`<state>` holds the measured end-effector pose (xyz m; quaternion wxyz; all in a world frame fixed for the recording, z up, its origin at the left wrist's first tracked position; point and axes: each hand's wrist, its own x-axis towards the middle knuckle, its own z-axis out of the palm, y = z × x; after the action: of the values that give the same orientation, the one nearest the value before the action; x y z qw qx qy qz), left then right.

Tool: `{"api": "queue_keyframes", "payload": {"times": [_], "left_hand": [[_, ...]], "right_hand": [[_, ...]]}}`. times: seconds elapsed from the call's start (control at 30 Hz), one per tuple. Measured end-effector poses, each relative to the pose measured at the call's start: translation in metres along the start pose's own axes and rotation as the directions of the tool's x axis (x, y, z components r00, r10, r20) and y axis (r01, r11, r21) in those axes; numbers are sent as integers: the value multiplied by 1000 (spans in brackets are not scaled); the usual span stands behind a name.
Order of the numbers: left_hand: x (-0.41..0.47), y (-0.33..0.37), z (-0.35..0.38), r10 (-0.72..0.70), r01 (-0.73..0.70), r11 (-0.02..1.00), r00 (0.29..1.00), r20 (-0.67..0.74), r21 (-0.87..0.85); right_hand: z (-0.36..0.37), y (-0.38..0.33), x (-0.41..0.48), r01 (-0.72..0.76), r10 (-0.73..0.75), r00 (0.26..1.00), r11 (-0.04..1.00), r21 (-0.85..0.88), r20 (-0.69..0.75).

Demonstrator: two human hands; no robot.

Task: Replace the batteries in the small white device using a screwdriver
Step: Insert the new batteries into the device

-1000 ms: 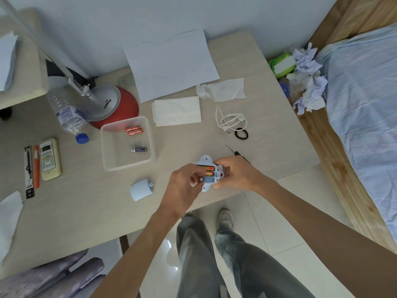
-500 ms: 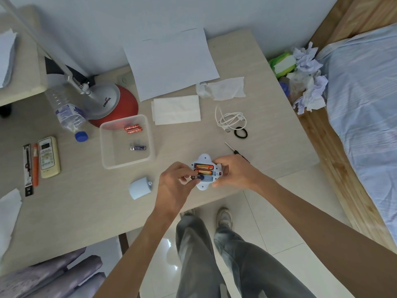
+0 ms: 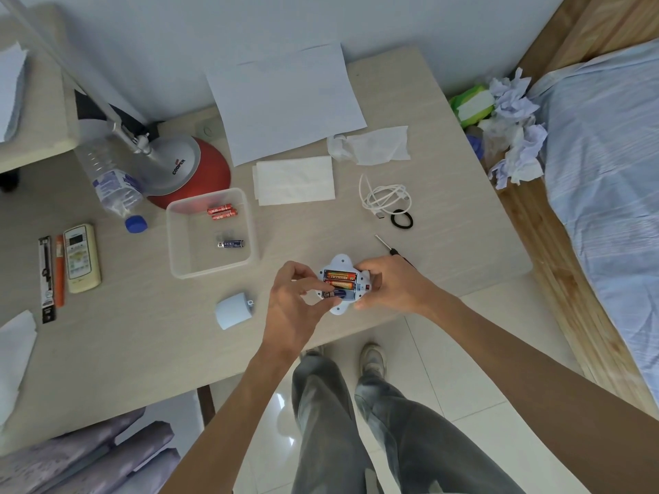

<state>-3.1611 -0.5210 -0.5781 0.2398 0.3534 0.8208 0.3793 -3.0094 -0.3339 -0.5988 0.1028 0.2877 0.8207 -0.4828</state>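
Observation:
The small white device [image 3: 340, 262] lies back-up near the table's front edge, its battery bay open. Two orange batteries [image 3: 340, 279] fill the upper slots. My left hand [image 3: 296, 297] pinches a dark blue battery [image 3: 335, 293] at the lowest slot. My right hand [image 3: 387, 285] grips the device's right side. The screwdriver [image 3: 387, 246] lies on the table just behind my right hand, its handle partly hidden. The pale blue cover [image 3: 233, 310] sits to the left of my hands.
A clear plastic tray [image 3: 174, 244] holds two red batteries [image 3: 221, 212] and one dark battery [image 3: 231, 243]. A white cable [image 3: 383, 197] and a black hair tie [image 3: 402, 220] lie behind the screwdriver. A lamp base [image 3: 185, 169], bottle [image 3: 110, 183], remote [image 3: 81, 257] and papers sit further back.
My left hand has brought the dark blue battery from the device's left edge down into the lowest slot. The device has tilted flatter in my right hand.

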Motion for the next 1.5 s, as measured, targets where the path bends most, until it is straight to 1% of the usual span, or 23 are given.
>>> {"api": "queue_keyframes", "payload": {"times": [0.17, 0.27, 0.5, 0.8, 0.93, 1.0, 1.2, 1.33, 1.43, 1.5], "left_hand": [[2, 2, 1, 18, -18, 1000, 1000, -2, 10], [3, 4, 5, 60, -60, 998, 998, 9, 34], [9, 6, 20, 126, -124, 991, 991, -34, 49], [7, 0, 33, 52, -51, 999, 998, -32, 15], [4, 0, 37, -35, 35, 999, 999, -1, 5], [2, 0, 37, -47, 47, 999, 999, 9, -7], [1, -3, 37, -81, 78, 991, 997, -21, -108], [0, -1, 39, -102, 93, 988, 993, -66, -123], [1, 1, 36, -191, 189, 962, 981, 8, -196], [2, 1, 32, -217, 224, 953, 975, 57, -205]], "right_hand": [[-1, 0, 0, 12, -12, 1000, 1000, 10, 7], [0, 0, 0, 13, -14, 1000, 1000, 20, 10], [0, -1, 1, 31, -30, 1000, 999, 40, -6], [2, 3, 3, 31, -31, 999, 999, 10, -24], [3, 2, 4, 32, -32, 999, 999, -2, -25], [2, 1, 3, 27, -27, 999, 1000, 11, -23], [2, 1, 0, 29, -29, 999, 999, 14, -26], [1, -2, -1, 9, -9, 1000, 1000, 14, -19], [0, -3, -1, 7, -7, 1000, 1000, 10, -19], [1, -4, -1, 2, -2, 1000, 1000, 4, -26]]}}
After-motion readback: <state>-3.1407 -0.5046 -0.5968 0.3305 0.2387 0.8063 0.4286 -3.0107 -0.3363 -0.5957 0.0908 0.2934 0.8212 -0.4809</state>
